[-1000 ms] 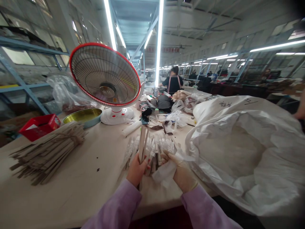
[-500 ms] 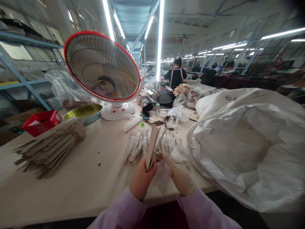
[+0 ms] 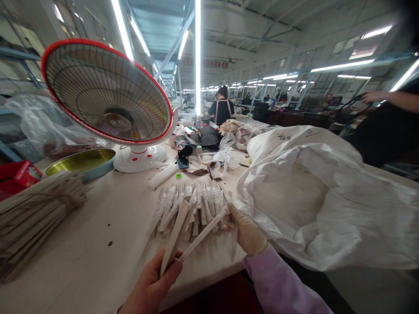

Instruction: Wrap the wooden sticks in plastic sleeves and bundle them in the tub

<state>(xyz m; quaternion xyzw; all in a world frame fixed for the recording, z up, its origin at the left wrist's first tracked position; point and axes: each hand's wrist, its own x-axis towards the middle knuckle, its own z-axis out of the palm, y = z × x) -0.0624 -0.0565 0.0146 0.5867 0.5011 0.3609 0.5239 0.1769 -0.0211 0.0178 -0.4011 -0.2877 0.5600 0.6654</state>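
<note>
My left hand [image 3: 150, 285] is closed on the near ends of two long flat pale strips [image 3: 175, 235], which fan apart toward the far right. My right hand [image 3: 246, 231], in a thin glove, pinches the far end of the right strip [image 3: 204, 232] and also touches a crumpled clear plastic wrapper [image 3: 234, 244]. Just beyond both hands lies a row of several wrapped pale strips [image 3: 190, 205] on the white table [image 3: 108, 218]. Purple sleeves cover my forearms.
A red-rimmed round heater [image 3: 104, 93] stands at the back left beside a gold tin lid [image 3: 81, 161]. A tied bundle of brown strips [image 3: 29, 218] lies at the left. A big white sack [image 3: 310, 196] fills the right. A person [image 3: 222, 109] works farther along the table, and another person's arm [image 3: 389, 98] shows at the right.
The view has swung right and down. My left hand has dropped toward me, and the two strips it holds have spread apart. My right hand now pinches one strip's far end.
</note>
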